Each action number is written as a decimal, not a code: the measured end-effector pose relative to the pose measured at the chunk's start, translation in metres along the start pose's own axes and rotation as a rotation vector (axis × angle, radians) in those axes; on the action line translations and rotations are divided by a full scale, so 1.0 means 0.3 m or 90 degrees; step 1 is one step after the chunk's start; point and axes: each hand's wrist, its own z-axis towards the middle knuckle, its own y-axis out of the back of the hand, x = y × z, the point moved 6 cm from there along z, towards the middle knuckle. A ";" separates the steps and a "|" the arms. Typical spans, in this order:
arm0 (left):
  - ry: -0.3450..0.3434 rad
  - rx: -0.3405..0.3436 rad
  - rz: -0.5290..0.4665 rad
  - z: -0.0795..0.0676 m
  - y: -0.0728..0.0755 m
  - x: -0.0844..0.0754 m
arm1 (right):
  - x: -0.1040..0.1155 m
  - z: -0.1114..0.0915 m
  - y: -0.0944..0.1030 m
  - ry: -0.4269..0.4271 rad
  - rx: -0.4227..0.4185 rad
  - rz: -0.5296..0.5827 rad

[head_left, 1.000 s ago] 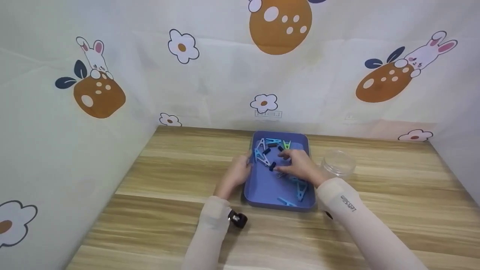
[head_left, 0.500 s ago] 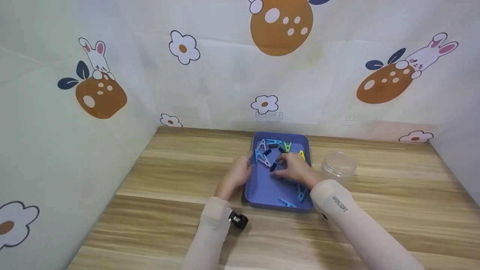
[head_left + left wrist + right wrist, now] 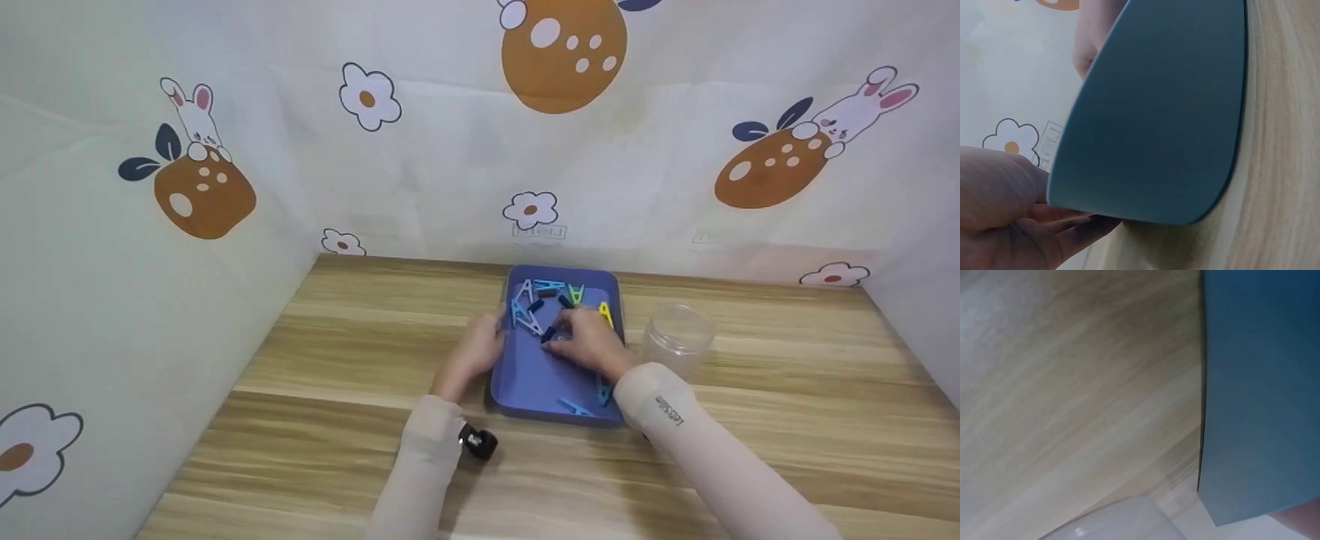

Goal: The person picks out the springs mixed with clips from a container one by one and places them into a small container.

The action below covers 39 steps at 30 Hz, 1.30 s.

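Observation:
In the head view a blue-purple tray [image 3: 525, 382] lies on the wooden table. My left hand [image 3: 480, 343] grips its left wall; the left wrist view shows the hand [image 3: 1010, 208] at the tray's rim. My right hand [image 3: 589, 341] reaches into the tray, thumb and forefinger around a small black cylindrical piece [image 3: 548, 335]. Other dark pieces [image 3: 535, 305] lie farther back. Around them are several clothespins: lilac [image 3: 530, 323], green [image 3: 575, 293], yellow [image 3: 604, 311] and blue [image 3: 574, 407]. The right wrist view shows only the tray's outer wall [image 3: 1264, 399] and a sliver of skin.
A clear round plastic jar [image 3: 679, 337] stands right of the tray. Behind the table [image 3: 360, 322] hangs a printed cloth wall [image 3: 442, 165], close to the tray's far end. A black wrist camera [image 3: 478, 442] sits on the left sleeve.
My right hand has moved slightly left and toward me, its thumb and forefinger coming closer around the black piece. The yellow clothespin has come into sight. My left hand stays on the tray.

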 end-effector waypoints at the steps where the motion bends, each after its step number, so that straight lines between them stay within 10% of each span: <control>1: -0.007 -0.002 0.006 0.001 0.000 0.000 | 0.001 0.000 0.000 0.004 -0.005 -0.005; 39: -0.031 -0.018 0.052 0.011 0.001 0.004 | 0.043 -0.037 0.067 0.001 -0.049 0.043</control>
